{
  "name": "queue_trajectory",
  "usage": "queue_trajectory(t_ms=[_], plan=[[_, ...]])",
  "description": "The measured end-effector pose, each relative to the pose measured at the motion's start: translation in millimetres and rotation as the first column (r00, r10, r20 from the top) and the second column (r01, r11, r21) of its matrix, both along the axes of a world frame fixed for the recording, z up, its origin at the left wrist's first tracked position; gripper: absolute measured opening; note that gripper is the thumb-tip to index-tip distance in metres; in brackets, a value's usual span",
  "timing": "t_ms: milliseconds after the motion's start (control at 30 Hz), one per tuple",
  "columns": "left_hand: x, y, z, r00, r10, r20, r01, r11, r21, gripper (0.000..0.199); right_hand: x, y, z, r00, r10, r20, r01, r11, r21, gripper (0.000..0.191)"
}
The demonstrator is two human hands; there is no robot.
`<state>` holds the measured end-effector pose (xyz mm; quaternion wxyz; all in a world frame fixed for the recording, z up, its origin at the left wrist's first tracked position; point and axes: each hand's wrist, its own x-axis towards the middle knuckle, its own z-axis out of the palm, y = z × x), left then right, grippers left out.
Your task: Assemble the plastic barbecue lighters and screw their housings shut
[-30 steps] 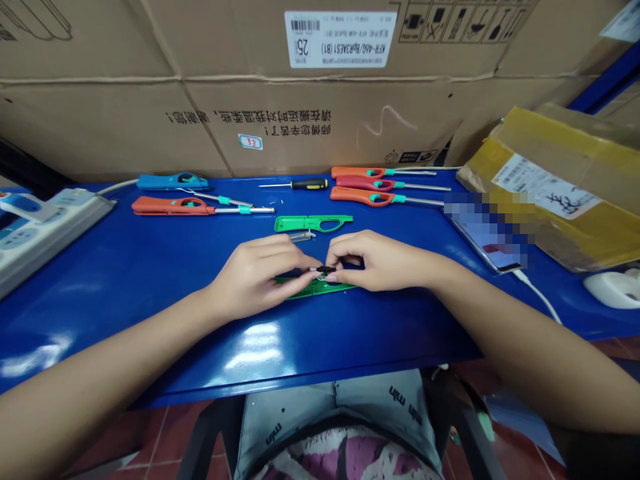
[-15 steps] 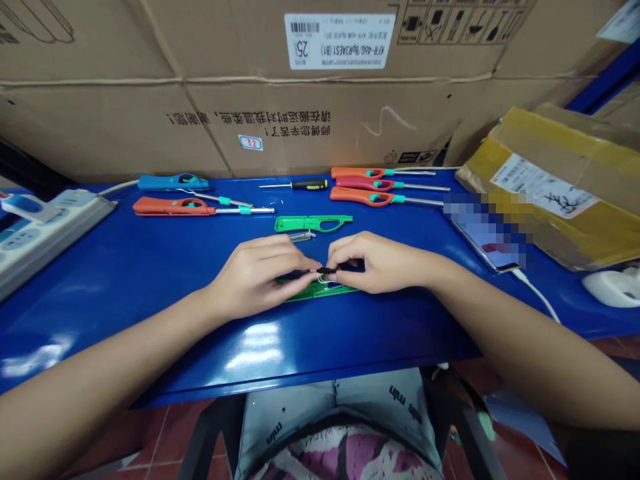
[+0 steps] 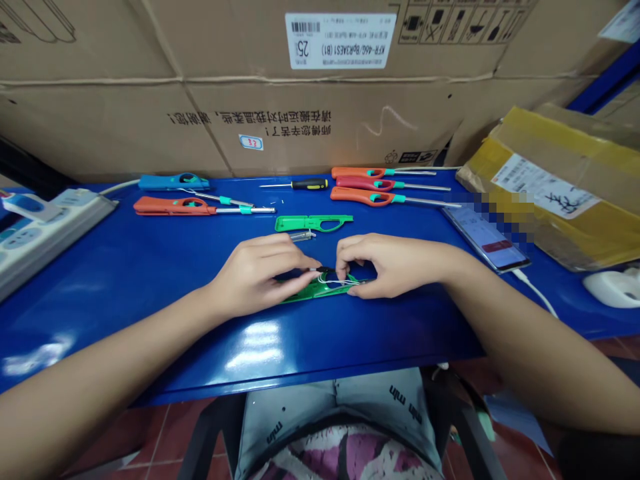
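My left hand (image 3: pixel 267 275) pinches a small black part (image 3: pixel 327 270) between thumb and forefinger. Thin white wires (image 3: pixel 333 281) run from beside it to the right. Under both hands lies a green lighter half-shell (image 3: pixel 313 289), partly covered by my fingers. My right hand (image 3: pixel 387 267) arches over the shell's right end, its thumb apart from the curled forefinger and close to the wires. Just beyond my left fingers is a clear fuel tank (image 3: pixel 303 235), partly hidden. Farther back lies the other green half-shell (image 3: pixel 313 223), with its trigger loop to the right.
A screwdriver (image 3: pixel 310 185) lies at the back. Several long lighters, among them an orange one (image 3: pixel 175 207) and a red one (image 3: pixel 363 182), flank it. A power strip (image 3: pixel 45 227) stands left; a phone (image 3: pixel 493 240) and a taped carton (image 3: pixel 555 187) are at right.
My right hand has let go of the black part and shifted a little to the right, spreading thumb and forefinger. My left hand keeps its pinch in place.
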<state>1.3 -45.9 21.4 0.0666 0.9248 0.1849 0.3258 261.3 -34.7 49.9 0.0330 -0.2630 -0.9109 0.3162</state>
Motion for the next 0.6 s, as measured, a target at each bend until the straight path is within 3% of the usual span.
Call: queue_trajectory(t_ms=[367, 600], plan=[[-0.3, 0.2, -0.7, 1.000, -0.004, -0.007, 0.004, 0.999, -0.031, 0.009, 0.9, -0.8, 2.6, 0.997, -0.014, 0.080, 0.011, 0.999, 0.032, 0.006], [-0.3, 1.8, -2.0, 1.000, -0.004, -0.023, 0.002, 0.998, -0.056, 0.008, 5.2, -0.5, 5.2, 0.999, -0.028, -0.040, 0.031, 0.997, 0.073, 0.008]])
